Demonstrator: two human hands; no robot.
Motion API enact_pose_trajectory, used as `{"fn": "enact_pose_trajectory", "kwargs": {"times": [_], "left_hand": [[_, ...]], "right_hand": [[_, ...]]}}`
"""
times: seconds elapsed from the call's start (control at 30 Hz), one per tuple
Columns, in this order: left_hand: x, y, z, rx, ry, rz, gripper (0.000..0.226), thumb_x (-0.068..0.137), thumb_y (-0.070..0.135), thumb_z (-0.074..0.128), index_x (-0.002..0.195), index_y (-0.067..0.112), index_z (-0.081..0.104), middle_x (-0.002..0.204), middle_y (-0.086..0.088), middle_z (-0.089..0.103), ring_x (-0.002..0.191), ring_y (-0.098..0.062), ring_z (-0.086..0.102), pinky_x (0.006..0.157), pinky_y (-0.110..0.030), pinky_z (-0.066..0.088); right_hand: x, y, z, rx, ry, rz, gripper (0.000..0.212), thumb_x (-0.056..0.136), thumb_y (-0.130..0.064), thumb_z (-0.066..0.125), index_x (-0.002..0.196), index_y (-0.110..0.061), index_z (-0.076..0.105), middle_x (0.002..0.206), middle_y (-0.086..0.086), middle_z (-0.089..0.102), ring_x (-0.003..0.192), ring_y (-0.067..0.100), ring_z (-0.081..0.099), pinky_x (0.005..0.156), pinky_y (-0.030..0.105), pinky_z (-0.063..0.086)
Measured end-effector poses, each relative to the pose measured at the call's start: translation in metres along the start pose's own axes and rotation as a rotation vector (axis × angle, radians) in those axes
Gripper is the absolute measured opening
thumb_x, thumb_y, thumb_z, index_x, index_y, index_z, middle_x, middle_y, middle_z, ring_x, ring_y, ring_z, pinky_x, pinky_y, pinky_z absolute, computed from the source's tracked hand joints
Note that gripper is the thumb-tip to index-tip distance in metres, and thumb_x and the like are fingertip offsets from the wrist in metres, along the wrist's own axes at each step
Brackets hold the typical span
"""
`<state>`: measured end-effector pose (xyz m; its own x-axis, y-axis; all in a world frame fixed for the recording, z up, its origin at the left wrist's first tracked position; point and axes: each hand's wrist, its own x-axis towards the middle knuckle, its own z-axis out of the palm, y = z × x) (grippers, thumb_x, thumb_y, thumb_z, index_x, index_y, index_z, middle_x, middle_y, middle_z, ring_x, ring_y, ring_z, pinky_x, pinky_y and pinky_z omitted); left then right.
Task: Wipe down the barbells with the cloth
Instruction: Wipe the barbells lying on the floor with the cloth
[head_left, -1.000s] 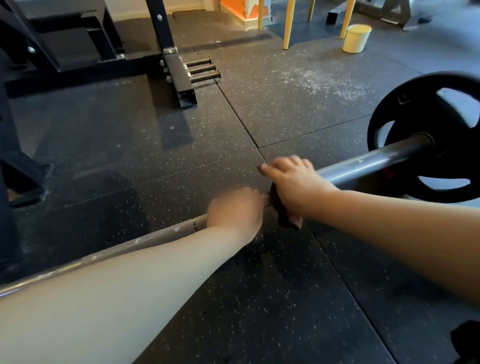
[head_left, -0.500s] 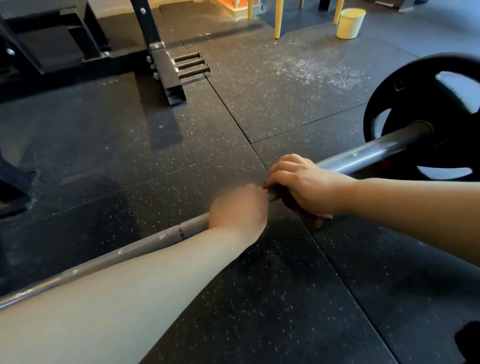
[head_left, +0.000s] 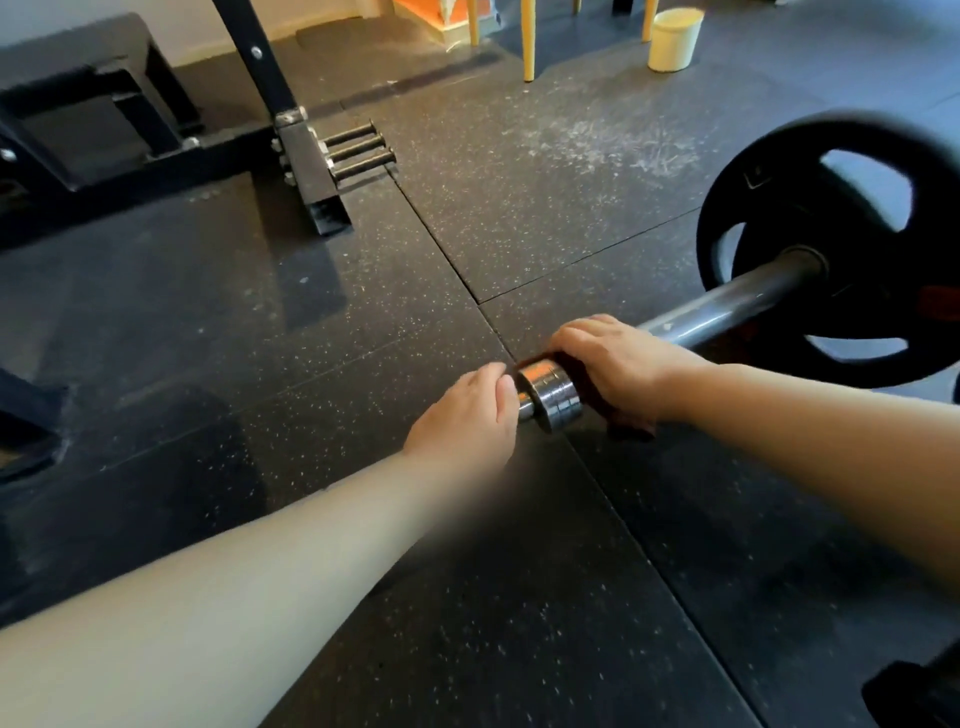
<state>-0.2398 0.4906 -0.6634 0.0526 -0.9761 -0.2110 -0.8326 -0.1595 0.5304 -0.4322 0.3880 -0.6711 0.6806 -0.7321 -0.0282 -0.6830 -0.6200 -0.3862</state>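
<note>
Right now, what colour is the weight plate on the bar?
Black weight plate, head view.

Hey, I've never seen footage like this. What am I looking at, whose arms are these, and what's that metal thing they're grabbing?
There is no machine here. The single picture comes from a camera worn on a person's head, looking down at their own bare arms. A barbell carrying a black weight plate lies on the speckled rubber gym floor. The right hand wraps a dark cloth round the bar's thick end. The left hand holds the bar just across a shiny steel collar. Behind them stand a black rack and a cream tub.
</note>
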Motion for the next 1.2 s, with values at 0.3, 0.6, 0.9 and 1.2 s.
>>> {"fn": "enact_pose_trajectory", "kwargs": {"times": [0.3, 0.6, 0.9, 1.2], "left_hand": [[0.021, 0.034, 0.051, 0.077, 0.204, 0.054, 0.045, 0.109, 0.036, 0.027, 0.147, 0.014, 0.039, 0.138, -0.006, 0.048, 0.126, -0.026, 0.049, 0.105, -0.042, 0.042], [0.022, 0.034, 0.06, 0.211, 0.256, 0.054, 0.054, 0.109, 0.038, 0.027, 0.154, 0.009, 0.029, 0.145, -0.009, 0.045, 0.126, -0.022, 0.051, 0.105, -0.036, 0.045], [0.028, 0.034, 0.052, 0.378, 0.242, 0.079, 0.048, 0.105, 0.042, 0.019, 0.128, 0.014, 0.05, 0.119, -0.006, 0.057, 0.102, -0.023, 0.06, 0.089, -0.036, 0.046], [0.031, 0.035, 0.056, 0.338, 0.258, 0.084, 0.048, 0.108, 0.039, 0.023, 0.135, 0.01, 0.05, 0.125, -0.008, 0.058, 0.109, -0.023, 0.06, 0.094, -0.035, 0.045]], "right_hand": [[-0.012, -0.004, 0.013, 0.26, 0.14, 0.0, 0.043, 0.098, -0.011, 0.042, 0.14, -0.017, 0.048, 0.134, 0.004, 0.061, 0.124, 0.019, 0.054, 0.106, 0.034, 0.042], [-0.01, 0.044, 0.007, 0.116, 0.387, 0.302, 0.019, 0.101, -0.023, 0.047, 0.115, -0.026, 0.06, 0.113, -0.005, 0.058, 0.109, 0.018, 0.053, 0.095, 0.035, 0.044], [-0.02, 0.049, 0.013, 0.021, 0.32, 0.119, 0.036, 0.102, -0.039, 0.043, 0.117, -0.014, 0.063, 0.116, 0.002, 0.066, 0.113, 0.025, 0.057, 0.103, 0.041, 0.044], [-0.019, 0.023, 0.03, 0.002, 0.273, 0.014, 0.036, 0.106, -0.037, 0.038, 0.13, -0.017, 0.058, 0.125, 0.0, 0.064, 0.125, 0.022, 0.051, 0.117, 0.035, 0.024]]}}
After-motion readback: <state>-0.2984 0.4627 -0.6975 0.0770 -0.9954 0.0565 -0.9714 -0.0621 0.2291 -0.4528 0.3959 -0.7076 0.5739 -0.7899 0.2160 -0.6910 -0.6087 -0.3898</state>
